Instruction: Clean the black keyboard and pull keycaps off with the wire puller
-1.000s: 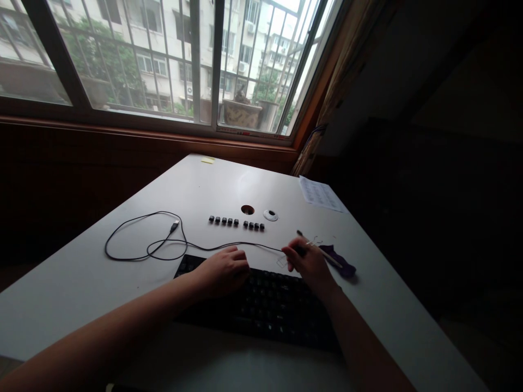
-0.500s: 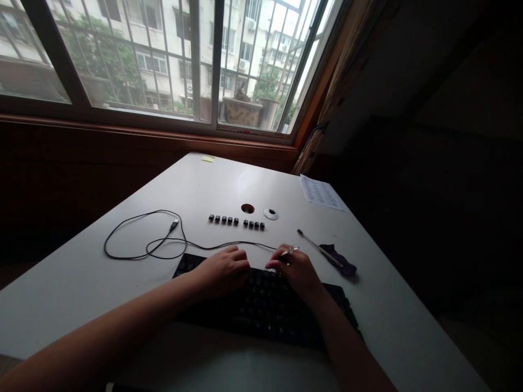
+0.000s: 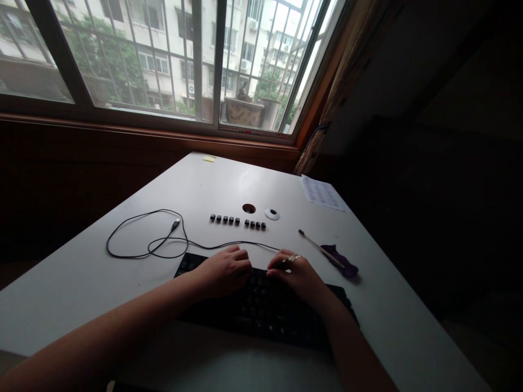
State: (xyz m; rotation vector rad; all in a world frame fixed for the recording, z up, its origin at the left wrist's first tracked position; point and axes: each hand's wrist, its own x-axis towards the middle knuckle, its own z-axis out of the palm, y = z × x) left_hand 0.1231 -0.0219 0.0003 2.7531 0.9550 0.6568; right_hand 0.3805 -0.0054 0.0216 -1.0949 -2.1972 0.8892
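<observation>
A black keyboard lies on the white table, partly covered by both hands and forearms. My left hand rests over its upper left part with the fingers curled in; whatever they may hold is hidden. At the upper right part of the keys, my right hand is closed in a pinch. A small shiny tool sticks out between its fingers, too small to name. Beyond the hands, several loose black keycaps stand in a row on the table.
A looped black USB cable lies left of the keyboard. To the right are a thin brush and a purple cloth. Farther back are a round table hole, its white cover, a printed sheet and a yellow note.
My right hand has turned slightly, and the shiny tool has tipped lower in its fingers. The left hand holds its place. The whole view has shifted a little.
</observation>
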